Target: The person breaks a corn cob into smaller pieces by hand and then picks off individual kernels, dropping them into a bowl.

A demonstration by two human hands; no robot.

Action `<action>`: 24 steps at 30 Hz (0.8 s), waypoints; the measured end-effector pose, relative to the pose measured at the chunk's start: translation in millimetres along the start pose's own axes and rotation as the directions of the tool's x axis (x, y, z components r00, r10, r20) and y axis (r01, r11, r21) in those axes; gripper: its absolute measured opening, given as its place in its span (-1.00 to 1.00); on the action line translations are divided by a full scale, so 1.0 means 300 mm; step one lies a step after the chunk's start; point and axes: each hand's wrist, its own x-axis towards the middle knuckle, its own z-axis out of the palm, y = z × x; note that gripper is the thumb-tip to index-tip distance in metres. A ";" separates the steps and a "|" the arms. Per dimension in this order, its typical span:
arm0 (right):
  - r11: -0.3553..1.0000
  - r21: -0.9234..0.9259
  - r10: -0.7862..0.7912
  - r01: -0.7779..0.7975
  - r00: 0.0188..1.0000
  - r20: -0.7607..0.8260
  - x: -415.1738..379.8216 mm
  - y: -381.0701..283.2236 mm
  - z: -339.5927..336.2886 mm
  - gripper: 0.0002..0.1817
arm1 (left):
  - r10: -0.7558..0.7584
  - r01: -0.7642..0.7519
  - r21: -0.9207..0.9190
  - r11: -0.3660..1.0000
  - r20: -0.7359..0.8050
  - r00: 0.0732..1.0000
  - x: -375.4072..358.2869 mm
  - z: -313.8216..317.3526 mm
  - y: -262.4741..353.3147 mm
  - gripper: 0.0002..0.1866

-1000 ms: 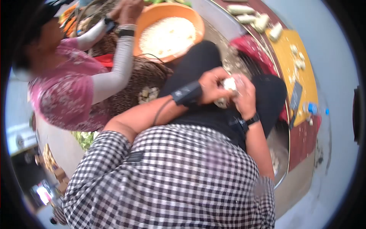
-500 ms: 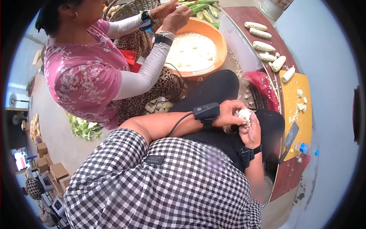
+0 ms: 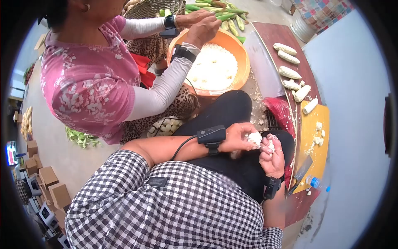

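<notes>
My left hand (image 3: 236, 137), with a black device strapped to its wrist, pinches a small white piece of corn cob (image 3: 253, 138) over my lap. My right hand (image 3: 271, 159), a dark watch on its wrist, is curled against the same piece from the other side, fingers closed on it. Both hands hover above my black trousers. Across from me a co-worker in a pink flowered top holds both hands over an orange bowl (image 3: 244, 58) filled with white kernels.
Several peeled white cobs (image 3: 289, 72) lie on a dark red board. On a yellow cutting board (image 3: 317, 153) are corn bits, a knife (image 3: 302, 170) and a water bottle (image 3: 317, 182). A red basket (image 3: 280, 110), unhusked green corn (image 3: 215, 8) and cardboard boxes (image 3: 49, 182) surround us.
My view has swung and steadied, bringing the co-worker and bowl fully into sight. My hands stay together on the corn piece, now lower in view; the co-worker's hands moved over the bowl.
</notes>
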 end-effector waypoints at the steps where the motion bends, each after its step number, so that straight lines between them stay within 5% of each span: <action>1: 1.000 -0.014 0.004 -0.004 1.000 0.024 0.009 -0.014 0.014 -0.86 | -0.008 0.008 -0.014 1.000 -0.004 1.000 -0.001 -0.007 0.000 -0.68; 6: 0.979 -0.200 -0.043 0.047 0.999 0.027 0.234 -0.160 0.136 -0.83 | -0.102 0.103 0.005 0.995 -0.042 0.994 -0.005 -0.029 0.071 -0.71; 9: 0.927 -0.358 -0.040 0.113 0.978 0.204 0.471 -0.233 0.205 -0.75 | -0.103 0.105 0.025 0.994 -0.074 0.992 -0.005 -0.040 0.088 -0.72; 10: 0.901 -0.420 -0.076 0.108 0.993 0.094 0.521 -0.230 0.282 -0.72 | -0.099 0.099 0.001 0.995 -0.077 0.992 -0.005 -0.044 0.089 -0.71; 12: 0.830 -0.550 0.016 0.093 0.982 0.190 0.668 -0.255 0.343 -0.69 | -0.094 0.093 -0.015 0.996 -0.090 0.991 -0.008 -0.055 0.088 -0.71; 17: 0.628 -0.758 -0.292 0.177 0.956 -0.018 0.840 -0.206 0.500 -0.64 | -0.078 0.076 -0.026 0.997 -0.106 0.991 -0.016 -0.070 0.086 -0.70; 24: 0.754 -0.636 -0.180 0.166 0.983 0.043 0.933 -0.226 0.324 -0.78 | -0.077 0.073 -0.036 0.997 -0.125 0.989 -0.011 -0.090 0.071 -0.69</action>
